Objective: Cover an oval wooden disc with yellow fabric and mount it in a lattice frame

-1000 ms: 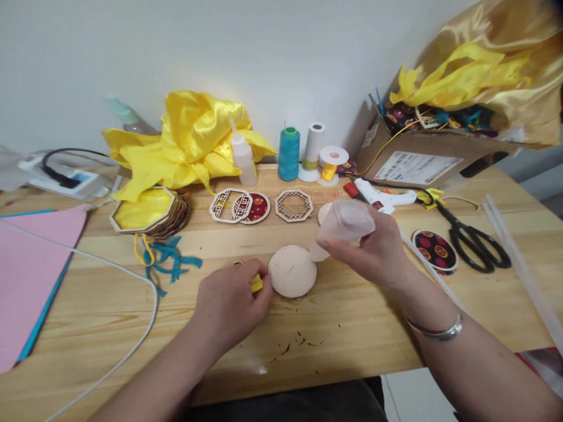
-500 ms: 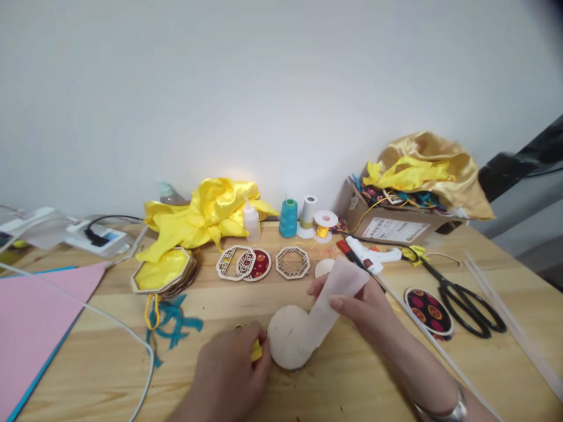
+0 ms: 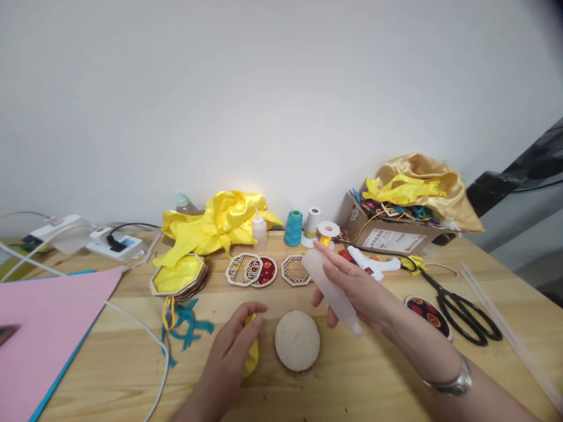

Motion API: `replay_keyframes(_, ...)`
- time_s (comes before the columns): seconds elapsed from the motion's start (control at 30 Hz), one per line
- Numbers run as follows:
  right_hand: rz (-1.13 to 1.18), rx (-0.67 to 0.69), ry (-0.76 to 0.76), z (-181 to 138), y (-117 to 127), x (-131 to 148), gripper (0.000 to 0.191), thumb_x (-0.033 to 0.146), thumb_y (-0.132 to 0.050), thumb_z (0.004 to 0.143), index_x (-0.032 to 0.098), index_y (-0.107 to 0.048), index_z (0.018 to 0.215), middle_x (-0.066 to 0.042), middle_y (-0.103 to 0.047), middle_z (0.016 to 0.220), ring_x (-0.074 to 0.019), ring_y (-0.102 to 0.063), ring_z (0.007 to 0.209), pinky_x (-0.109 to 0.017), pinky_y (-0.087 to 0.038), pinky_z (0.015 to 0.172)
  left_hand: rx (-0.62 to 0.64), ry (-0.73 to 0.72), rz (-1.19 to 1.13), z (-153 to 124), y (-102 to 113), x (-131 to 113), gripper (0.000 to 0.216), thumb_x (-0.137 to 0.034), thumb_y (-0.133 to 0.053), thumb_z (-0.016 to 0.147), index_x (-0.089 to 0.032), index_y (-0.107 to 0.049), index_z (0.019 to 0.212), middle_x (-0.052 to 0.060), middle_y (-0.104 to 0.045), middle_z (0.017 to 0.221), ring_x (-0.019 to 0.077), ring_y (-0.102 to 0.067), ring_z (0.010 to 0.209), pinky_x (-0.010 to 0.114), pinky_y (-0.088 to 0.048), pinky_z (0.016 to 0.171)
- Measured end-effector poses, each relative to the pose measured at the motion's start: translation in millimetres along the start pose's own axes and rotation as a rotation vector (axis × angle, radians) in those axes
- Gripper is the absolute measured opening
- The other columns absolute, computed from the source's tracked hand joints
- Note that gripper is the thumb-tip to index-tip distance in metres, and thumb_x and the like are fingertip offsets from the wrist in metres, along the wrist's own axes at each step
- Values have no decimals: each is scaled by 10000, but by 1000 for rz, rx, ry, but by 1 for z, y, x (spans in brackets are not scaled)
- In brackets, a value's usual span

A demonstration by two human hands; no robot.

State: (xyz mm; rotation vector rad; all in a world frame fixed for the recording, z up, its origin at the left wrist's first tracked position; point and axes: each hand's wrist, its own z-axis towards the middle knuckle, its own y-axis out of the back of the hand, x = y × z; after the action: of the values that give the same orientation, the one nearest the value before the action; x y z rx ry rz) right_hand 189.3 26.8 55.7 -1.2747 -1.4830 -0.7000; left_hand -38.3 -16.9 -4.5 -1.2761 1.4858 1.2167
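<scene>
My right hand (image 3: 352,287) is closed around a translucent white squeeze bottle (image 3: 333,291), tilted so that its nozzle points down and to the right. Just left of the bottle, a round pale disc (image 3: 297,341) lies flat on the table, apart from both hands. To the disc's left, my left hand (image 3: 231,346) is curled round a yellow fabric piece (image 3: 252,354), its thumb across it. The hand hides much of that piece.
Behind are lattice frames (image 3: 296,270), a teal thread spool (image 3: 293,228) and yellow satin (image 3: 220,220). At right are black scissors (image 3: 466,310), a white glue gun (image 3: 373,264) and a cardboard box (image 3: 382,234). A white cable (image 3: 132,322) crosses the left side over pink sheets (image 3: 65,328).
My right hand has lifted the bottle off the disc and turned it, nozzle now toward the right. My left hand has moved slightly away from the disc, its fingers looser, and more yellow fabric shows.
</scene>
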Motion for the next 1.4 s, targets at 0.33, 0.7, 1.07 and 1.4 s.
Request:
replay_keyframes(0.33, 244, 259, 7, 27, -13, 13, 534, 282, -346, 976, 375, -146, 1462, -62, -695, 885, -226, -719, 755, -324, -577, 544, 108, 326, -630, 2, 0, -15, 422, -164, -689, 632, -165, -650, 1053, 17, -686, 783, 112, -598, 630, 191, -445, 562)
replay_keyframes(0.7, 365, 329, 75, 52, -20, 12, 505, 106, -460, 737, 227, -462, 1228, -53, -711, 916, -232, -671, 977, -450, -529, 834, 149, 230, -707, 5, -1, -7, 517, -186, -812, 621, -182, -567, 1076, 8, -682, 793, 118, -634, 656, 222, -493, 605)
replay_keyframes(1.07, 115, -1, 113, 107, -36, -3, 252, 217, -456, 934, 194, -384, 1174, -9, -693, 612, -165, -709, 607, -256, -571, 543, 114, 258, -745, 7, -1, -5, 397, -233, -839, 589, -131, -676, 936, 22, -700, 758, 120, -638, 665, 225, -509, 627)
replay_keyframes(1.4, -126, -41, 72, 129, -51, -9, 304, 301, -532, 906, 189, -415, 1163, 47, -594, 470, -162, -650, 451, -219, -515, 397, 74, 248, -752, 10, 0, -7, 251, -270, -812, 613, -130, -715, 796, 43, -726, 727, 156, -662, 661, 250, -525, 644)
